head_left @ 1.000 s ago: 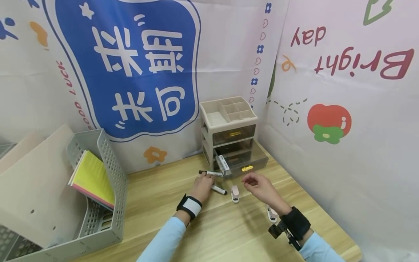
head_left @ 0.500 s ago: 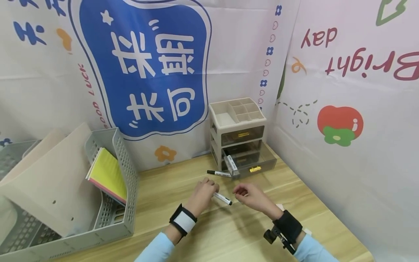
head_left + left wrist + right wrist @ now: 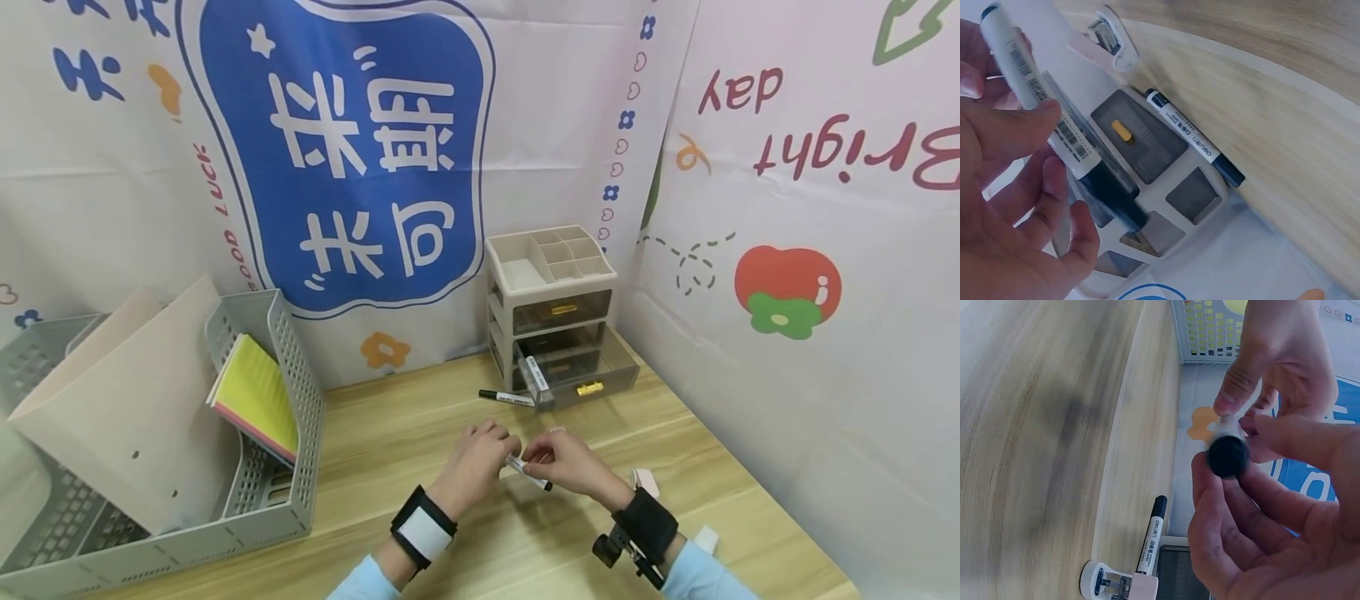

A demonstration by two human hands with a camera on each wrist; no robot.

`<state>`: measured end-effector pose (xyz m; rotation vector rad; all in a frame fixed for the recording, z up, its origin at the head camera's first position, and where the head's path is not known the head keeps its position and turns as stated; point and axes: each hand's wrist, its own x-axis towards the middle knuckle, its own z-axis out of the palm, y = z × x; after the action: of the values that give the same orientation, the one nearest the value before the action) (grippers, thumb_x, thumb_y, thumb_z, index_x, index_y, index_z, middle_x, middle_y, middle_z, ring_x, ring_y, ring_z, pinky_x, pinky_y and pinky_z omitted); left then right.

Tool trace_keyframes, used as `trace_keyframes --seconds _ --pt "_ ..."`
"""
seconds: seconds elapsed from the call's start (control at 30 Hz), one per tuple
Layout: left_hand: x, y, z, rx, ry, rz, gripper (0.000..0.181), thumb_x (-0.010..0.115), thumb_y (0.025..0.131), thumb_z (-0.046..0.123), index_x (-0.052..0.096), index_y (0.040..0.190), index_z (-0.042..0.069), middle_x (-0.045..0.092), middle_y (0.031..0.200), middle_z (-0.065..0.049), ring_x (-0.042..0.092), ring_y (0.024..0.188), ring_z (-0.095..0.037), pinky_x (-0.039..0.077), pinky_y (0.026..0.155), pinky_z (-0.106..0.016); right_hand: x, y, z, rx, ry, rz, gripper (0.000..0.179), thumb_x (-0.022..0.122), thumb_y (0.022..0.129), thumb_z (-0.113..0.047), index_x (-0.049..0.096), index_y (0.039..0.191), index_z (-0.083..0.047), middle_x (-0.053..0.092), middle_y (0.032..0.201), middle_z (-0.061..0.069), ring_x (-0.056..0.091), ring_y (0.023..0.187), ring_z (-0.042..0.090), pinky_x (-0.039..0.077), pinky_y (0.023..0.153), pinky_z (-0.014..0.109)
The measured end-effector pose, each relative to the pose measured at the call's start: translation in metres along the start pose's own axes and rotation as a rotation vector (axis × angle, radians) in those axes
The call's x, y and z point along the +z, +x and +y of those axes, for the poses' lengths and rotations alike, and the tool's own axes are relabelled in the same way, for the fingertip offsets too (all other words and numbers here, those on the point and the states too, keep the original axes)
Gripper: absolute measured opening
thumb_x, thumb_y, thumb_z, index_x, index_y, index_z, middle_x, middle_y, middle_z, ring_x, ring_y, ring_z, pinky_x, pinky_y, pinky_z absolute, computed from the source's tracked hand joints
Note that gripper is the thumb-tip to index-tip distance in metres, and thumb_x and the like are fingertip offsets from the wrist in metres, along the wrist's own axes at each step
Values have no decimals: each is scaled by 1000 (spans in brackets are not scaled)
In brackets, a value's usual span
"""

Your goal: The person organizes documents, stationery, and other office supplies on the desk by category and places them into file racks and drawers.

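Note:
My left hand (image 3: pixel 476 467) pinches a white marker (image 3: pixel 1072 134) with black ends between thumb and fingers, just above the table. My right hand (image 3: pixel 566 462) meets it at its other end, thumb and fingers closed around the marker in the right wrist view. A second marker (image 3: pixel 504 398) with a black cap lies on the table by the drawer unit (image 3: pixel 551 287). A pale pink mini stapler (image 3: pixel 1107 44) stands near the unit, mostly hidden behind my right hand in the head view.
One drawer (image 3: pixel 618 367) of the unit is pulled out, with a marker (image 3: pixel 536 372) inside along its left side. A pink item (image 3: pixel 647 482) and a white one (image 3: pixel 706 540) lie beside my right wrist. A grey file holder (image 3: pixel 296 492) stands left.
My left hand has lifted the marker off the table and brought it nearer to me. My right hand has moved left and taken its other end. The head view has shifted slightly left.

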<state>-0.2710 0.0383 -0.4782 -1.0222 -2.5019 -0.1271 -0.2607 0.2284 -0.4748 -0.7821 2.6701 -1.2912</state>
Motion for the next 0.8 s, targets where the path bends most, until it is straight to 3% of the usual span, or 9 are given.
trace_keyframes --seconds 0.33,0.47,0.6,0.7,0.8 --pt "-7 0 7 2 -26 44 29 77 69 5 67 88 25 64 90 9 52 89 -11 43 76 -34 0 0 -1 50 39 14 6 70 79 -9 68 79 -3 67 72 4 59 63 9 47 55 21" --pt "-7 3 9 -1 -53 67 24 74 75 9 66 93 22 64 93 8 53 91 -12 45 76 -33 -4 -2 -5 57 31 36 5 69 79 -7 68 79 -3 66 72 4 58 61 8 47 53 21" --pt "-11 8 5 -33 -200 181 22 71 80 10 63 100 17 62 99 2 54 95 -14 48 79 -31 -12 -6 -9 97 36 84 8 68 80 -9 68 84 -2 66 75 5 59 64 10 48 53 23" --pt "-16 13 0 -89 -338 320 25 69 81 5 61 104 11 61 103 -2 55 98 -16 49 82 -30 -20 -7 -12 126 55 125 12 68 81 -11 67 87 -1 67 76 7 59 64 11 48 53 25" --pt "-19 17 -5 -158 -429 407 23 65 85 3 59 107 6 60 104 -5 55 97 -18 50 80 -30 -28 -9 -16 137 64 162 14 69 82 -13 66 87 -1 67 76 7 60 64 12 48 54 25"
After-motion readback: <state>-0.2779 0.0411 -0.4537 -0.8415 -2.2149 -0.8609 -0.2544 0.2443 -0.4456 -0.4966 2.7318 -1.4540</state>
